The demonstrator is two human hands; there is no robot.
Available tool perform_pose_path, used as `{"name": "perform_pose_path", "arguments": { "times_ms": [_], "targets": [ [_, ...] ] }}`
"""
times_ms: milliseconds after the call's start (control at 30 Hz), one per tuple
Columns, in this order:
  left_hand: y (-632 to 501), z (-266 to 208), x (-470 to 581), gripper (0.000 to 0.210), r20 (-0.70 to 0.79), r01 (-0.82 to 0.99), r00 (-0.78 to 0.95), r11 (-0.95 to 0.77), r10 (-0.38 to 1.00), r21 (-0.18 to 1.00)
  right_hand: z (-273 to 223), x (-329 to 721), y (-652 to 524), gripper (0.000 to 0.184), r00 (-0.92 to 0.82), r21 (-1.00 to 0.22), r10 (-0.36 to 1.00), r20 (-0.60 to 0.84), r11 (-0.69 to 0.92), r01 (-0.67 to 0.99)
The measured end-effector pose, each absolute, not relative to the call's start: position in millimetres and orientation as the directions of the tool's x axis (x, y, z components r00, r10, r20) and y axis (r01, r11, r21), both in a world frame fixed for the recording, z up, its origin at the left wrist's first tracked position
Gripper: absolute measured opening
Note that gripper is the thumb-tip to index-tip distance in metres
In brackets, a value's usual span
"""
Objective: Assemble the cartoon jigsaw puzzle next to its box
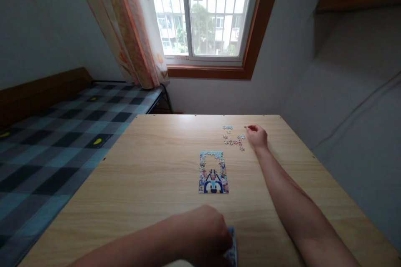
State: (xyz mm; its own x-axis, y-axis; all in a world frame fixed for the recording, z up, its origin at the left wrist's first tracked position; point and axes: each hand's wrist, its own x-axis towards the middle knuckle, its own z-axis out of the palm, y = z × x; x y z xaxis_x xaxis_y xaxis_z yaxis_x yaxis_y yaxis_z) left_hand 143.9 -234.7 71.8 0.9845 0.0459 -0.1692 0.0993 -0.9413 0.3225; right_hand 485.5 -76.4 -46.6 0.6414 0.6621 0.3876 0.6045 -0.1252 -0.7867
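Observation:
A partly assembled jigsaw puzzle [213, 187] lies flat in the middle of the table, its frame and a blue dog face joined, with a gap in the upper middle. Beyond it, to the right, are loose puzzle pieces [233, 142], some joined in small clusters. My right hand [257, 136] reaches out beside them, fingertips pinched at a small puzzle piece [245, 127]. Close to me, my left hand [208, 231] is curled over the edge of a blue printed card [232, 248]. Most of that card and the left fingertips are hidden beneath the hand.
The pale wooden table [150, 167] ends at a far edge below the window [216, 16]. A bed with a checked cover [72, 133] stands along the left, with a curtain [134, 29] above its far end. A cable [354, 112] runs along the right wall.

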Motion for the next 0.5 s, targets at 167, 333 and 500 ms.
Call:
{"name": "perform_pose_path", "arguments": {
  "times_ms": [167,333,500],
  "targets": [
    [-252.6,42.9,133.4,0.027,-0.274,0.176,0.955,-0.958,0.111,0.226,-29.1,479.3,-84.1,0.034,0.636,-0.778,0.630,0.447,-0.078,0.624],
    [-232.9,55.3,137.1,0.020,-0.311,0.357,0.906,-0.913,0.288,0.195,8.1,442.2,-96.4,0.035,0.550,-0.761,0.639,0.538,0.088,0.643],
    [-192.3,75.1,127.6,0.019,-0.064,0.313,0.948,-0.878,0.311,0.362,29.1,386.9,-120.7,0.034,0.352,-0.921,0.865,0.358,0.265,0.286]
  ]
}}
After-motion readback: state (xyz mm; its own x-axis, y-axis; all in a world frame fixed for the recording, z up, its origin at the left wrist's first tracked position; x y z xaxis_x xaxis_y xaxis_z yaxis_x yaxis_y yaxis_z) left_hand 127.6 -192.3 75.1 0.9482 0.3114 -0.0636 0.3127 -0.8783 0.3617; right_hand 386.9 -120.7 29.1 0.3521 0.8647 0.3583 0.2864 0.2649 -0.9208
